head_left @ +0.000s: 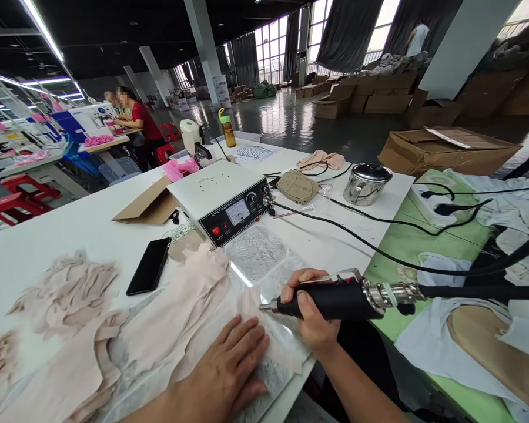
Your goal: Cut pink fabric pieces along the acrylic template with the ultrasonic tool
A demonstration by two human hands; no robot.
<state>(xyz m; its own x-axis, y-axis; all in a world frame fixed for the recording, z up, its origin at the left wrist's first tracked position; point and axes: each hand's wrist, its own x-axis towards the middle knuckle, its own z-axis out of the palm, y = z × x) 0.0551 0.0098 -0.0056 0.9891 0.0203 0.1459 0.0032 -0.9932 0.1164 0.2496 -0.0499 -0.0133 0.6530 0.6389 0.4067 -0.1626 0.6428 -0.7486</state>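
Observation:
My right hand (314,314) wraps round a black handheld ultrasonic tool (330,298) with a lever on top and a thick cable behind. The tool's metal tip points left and meets the pale pink fabric (247,302), or hovers just above it; I cannot tell which. My left hand (233,364) lies flat on that fabric, fingers stretched out, just below the tip. Under the fabric is a clear sheet (264,252) on the white table. Further pale pink fabric pieces (176,294) spread to the left. Behind stands a control box (229,197) with a dial, joined by cable.
A black phone (149,266) and a crumpled fabric pile (68,291) lie at left. A steel lidded cup (367,183) stands at back right, a bottle (228,130) behind the box. Cables run right over a green surface (445,247). People sit at sewing machines (94,120).

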